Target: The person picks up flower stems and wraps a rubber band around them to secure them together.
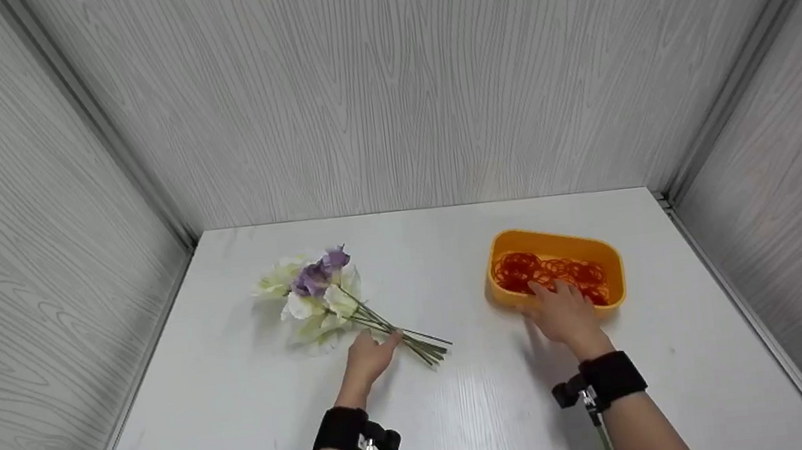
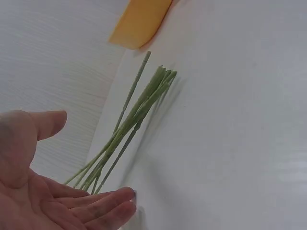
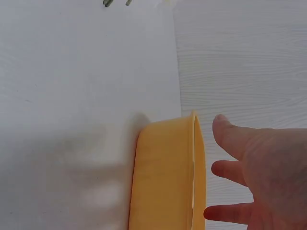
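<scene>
A bunch of flowers with white, pale yellow and purple heads [image 1: 311, 279] lies on the table, its green stems [image 2: 129, 122] pointing to the right and toward me. My left hand [image 1: 369, 357] is at these stems, thumb spread from the fingers; the left wrist view shows no pinch on them. To the right stands a yellow-orange tub [image 3: 163, 175] holding a tangle of thin red-orange loops [image 1: 519, 269] that look like rubber bands. Over the tub's near rim reaches my right hand [image 1: 566, 312], its fingers spread and nothing visible between them.
A white table [image 1: 469, 428] carries all of this. Grey wood-grain panels enclose it at the back [image 1: 393, 90], left [image 1: 17, 299] and right [image 1: 792, 210]. Each wrist wears a black strap with a small camera and a cable.
</scene>
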`<state>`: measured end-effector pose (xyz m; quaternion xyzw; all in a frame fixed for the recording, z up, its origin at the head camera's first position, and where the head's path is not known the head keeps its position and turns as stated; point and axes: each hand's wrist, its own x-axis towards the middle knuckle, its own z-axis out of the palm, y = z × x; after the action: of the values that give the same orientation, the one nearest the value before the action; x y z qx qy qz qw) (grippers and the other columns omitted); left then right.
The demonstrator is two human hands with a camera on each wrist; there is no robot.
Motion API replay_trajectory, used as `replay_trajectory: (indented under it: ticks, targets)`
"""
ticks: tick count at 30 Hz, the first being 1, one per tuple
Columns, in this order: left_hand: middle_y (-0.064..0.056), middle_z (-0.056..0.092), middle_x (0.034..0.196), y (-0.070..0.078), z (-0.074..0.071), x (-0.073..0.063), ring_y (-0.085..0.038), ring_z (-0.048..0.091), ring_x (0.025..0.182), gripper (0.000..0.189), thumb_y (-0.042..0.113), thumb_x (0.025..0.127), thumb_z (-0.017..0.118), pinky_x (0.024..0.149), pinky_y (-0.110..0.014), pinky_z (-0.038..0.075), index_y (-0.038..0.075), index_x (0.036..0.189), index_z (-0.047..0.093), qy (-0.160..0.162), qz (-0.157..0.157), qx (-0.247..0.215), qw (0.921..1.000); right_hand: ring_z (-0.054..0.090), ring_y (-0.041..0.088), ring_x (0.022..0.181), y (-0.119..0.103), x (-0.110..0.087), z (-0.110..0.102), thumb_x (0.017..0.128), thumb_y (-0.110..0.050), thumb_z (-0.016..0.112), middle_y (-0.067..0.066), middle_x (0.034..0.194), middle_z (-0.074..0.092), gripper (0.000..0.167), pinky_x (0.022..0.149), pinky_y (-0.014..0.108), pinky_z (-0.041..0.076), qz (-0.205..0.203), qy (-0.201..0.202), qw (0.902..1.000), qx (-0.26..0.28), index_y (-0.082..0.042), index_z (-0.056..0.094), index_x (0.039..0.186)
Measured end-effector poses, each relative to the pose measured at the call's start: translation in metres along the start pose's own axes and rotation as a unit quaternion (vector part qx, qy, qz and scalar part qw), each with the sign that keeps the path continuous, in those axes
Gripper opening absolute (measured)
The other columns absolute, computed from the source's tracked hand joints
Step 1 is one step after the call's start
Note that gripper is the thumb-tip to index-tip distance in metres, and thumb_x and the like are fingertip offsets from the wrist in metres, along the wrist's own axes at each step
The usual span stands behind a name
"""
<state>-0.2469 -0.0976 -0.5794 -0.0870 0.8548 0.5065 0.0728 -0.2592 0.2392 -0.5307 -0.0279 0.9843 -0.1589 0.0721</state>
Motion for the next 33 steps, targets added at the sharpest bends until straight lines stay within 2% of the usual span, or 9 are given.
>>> replay_trajectory:
  ticks: [4, 7, 9, 12, 16, 19, 25, 29, 33]
  targets:
    - [-0.038, 0.040, 0.138, 0.001, 0.004, 0.005, -0.045, 0.044, 0.127, 0.079, 0.029, 0.095, 0.062, 0.104, -0.050, 0.037, -0.022, 0.141, 0.024, 0.014, -0.047, -0.103, 0.9935, 0.022, 0.055, 0.137, 0.004, 0.010, -0.001, 0.102, -0.046, 0.048, 0.034, 0.149, 0.027, 0.062, 0.107, 0.066, 0.019, 0.003, -0.012, 0.9999, 0.007, -0.007, 0.039, 0.149]
    - [-0.030, 0.055, 0.117, 0.002, 0.007, 0.009, -0.034, 0.059, 0.105, 0.068, 0.026, 0.094, 0.062, 0.097, -0.045, 0.044, -0.018, 0.137, 0.032, 0.026, -0.085, -0.204, 0.9748, 0.023, 0.053, 0.137, 0.008, 0.017, -0.001, 0.103, -0.044, 0.047, 0.032, 0.150, 0.028, 0.059, 0.108, 0.065, 0.020, 0.012, -0.024, 0.9995, 0.019, -0.008, 0.038, 0.149]
    - [-0.022, 0.059, 0.102, 0.002, 0.009, 0.012, -0.029, 0.061, 0.090, 0.053, 0.021, 0.094, 0.062, 0.091, -0.044, 0.047, -0.013, 0.128, 0.041, 0.029, -0.105, -0.271, 0.9564, 0.025, 0.052, 0.137, 0.011, 0.022, -0.001, 0.103, -0.043, 0.046, 0.031, 0.150, 0.029, 0.059, 0.106, 0.066, 0.022, 0.016, -0.030, 0.9991, 0.023, -0.008, 0.038, 0.150]
    - [-0.023, 0.057, 0.104, 0.002, 0.013, 0.015, -0.035, 0.062, 0.099, 0.038, 0.016, 0.096, 0.059, 0.096, -0.047, 0.044, -0.008, 0.120, 0.042, 0.019, -0.126, -0.360, 0.9241, 0.029, 0.049, 0.136, 0.018, 0.030, 0.000, 0.104, -0.043, 0.044, 0.030, 0.148, 0.033, 0.058, 0.103, 0.066, 0.027, 0.024, -0.036, 0.9989, 0.019, -0.008, 0.039, 0.149]
    - [-0.035, 0.046, 0.124, -0.001, 0.019, 0.017, -0.049, 0.048, 0.122, 0.051, 0.011, 0.098, 0.053, 0.104, -0.053, 0.037, -0.011, 0.136, 0.027, 0.004, -0.139, -0.455, 0.8797, 0.032, 0.048, 0.136, 0.027, 0.037, 0.000, 0.104, -0.044, 0.041, 0.029, 0.147, 0.036, 0.058, 0.102, 0.066, 0.030, 0.049, -0.056, 0.9971, 0.016, -0.006, 0.040, 0.148]
    - [-0.035, 0.043, 0.125, -0.002, 0.022, 0.019, -0.048, 0.044, 0.125, 0.057, 0.008, 0.099, 0.051, 0.105, -0.051, 0.036, -0.014, 0.141, 0.020, 0.009, -0.143, -0.496, 0.8563, 0.034, 0.049, 0.134, 0.032, 0.040, -0.001, 0.105, -0.045, 0.038, 0.029, 0.146, 0.038, 0.059, 0.101, 0.067, 0.030, 0.066, -0.079, 0.9945, 0.019, -0.005, 0.039, 0.149]
    - [-0.028, 0.047, 0.116, -0.006, 0.026, 0.023, -0.038, 0.054, 0.112, 0.036, 0.004, 0.099, 0.051, 0.103, -0.048, 0.039, -0.013, 0.126, 0.034, 0.023, -0.148, -0.526, 0.8374, 0.044, 0.047, 0.127, 0.040, 0.042, 0.001, 0.106, -0.044, 0.036, 0.026, 0.141, 0.047, 0.057, 0.099, 0.065, 0.034, 0.089, -0.105, 0.9899, 0.032, -0.004, 0.044, 0.145]
    - [-0.020, 0.053, 0.099, -0.005, 0.026, 0.025, -0.030, 0.060, 0.096, 0.014, 0.002, 0.098, 0.052, 0.101, -0.047, 0.041, -0.007, 0.106, 0.044, 0.023, -0.151, -0.537, 0.8296, 0.056, 0.039, 0.106, 0.044, 0.044, 0.003, 0.105, -0.039, 0.042, 0.024, 0.123, 0.059, 0.051, 0.094, 0.058, 0.042, 0.108, -0.105, 0.9871, 0.054, 0.001, 0.054, 0.134]
    - [-0.014, 0.055, 0.088, -0.005, 0.025, 0.026, -0.027, 0.062, 0.089, 0.008, 0.000, 0.097, 0.052, 0.101, -0.046, 0.041, -0.005, 0.099, 0.047, 0.016, -0.151, -0.544, 0.8252, 0.056, 0.030, 0.088, 0.047, 0.049, 0.004, 0.104, -0.027, 0.046, 0.018, 0.105, 0.062, 0.037, 0.083, 0.048, 0.047, 0.118, -0.095, 0.9856, 0.076, 0.002, 0.063, 0.120]
